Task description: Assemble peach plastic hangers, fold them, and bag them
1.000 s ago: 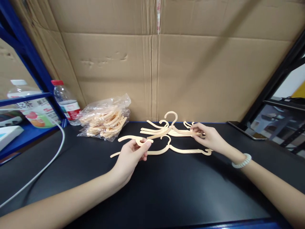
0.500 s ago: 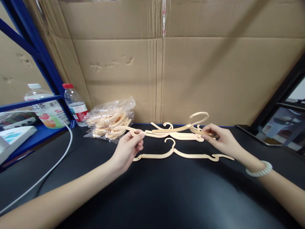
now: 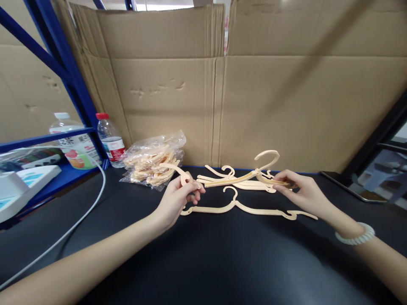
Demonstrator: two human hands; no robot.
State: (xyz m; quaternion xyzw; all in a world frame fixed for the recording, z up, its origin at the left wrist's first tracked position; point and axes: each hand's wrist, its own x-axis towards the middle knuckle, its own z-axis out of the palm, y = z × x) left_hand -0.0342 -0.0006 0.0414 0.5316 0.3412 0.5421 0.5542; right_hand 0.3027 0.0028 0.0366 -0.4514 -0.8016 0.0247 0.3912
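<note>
A hanger (image 3: 230, 180) aimed at nine o'clock is pinched by the right hand (image 3: 303, 190), a curved piece (image 3: 174, 167) by the left hand (image 3: 176, 197); "果" is shown on a bottle (image 3: 79, 148) at ten.

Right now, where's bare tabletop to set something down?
Widest: front of black table, between left forearm and right forearm, before the nearest hanger. Smaller: between left forearm and bagged hangers. Crowded: rear middle, flat hangers between the hands.

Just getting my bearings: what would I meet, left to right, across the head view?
White-capped bottle, red-capped bottle, bag of hangers, left hand, front hanger's hook, raised hanger's hook, right hand, pale bracelet.
</note>
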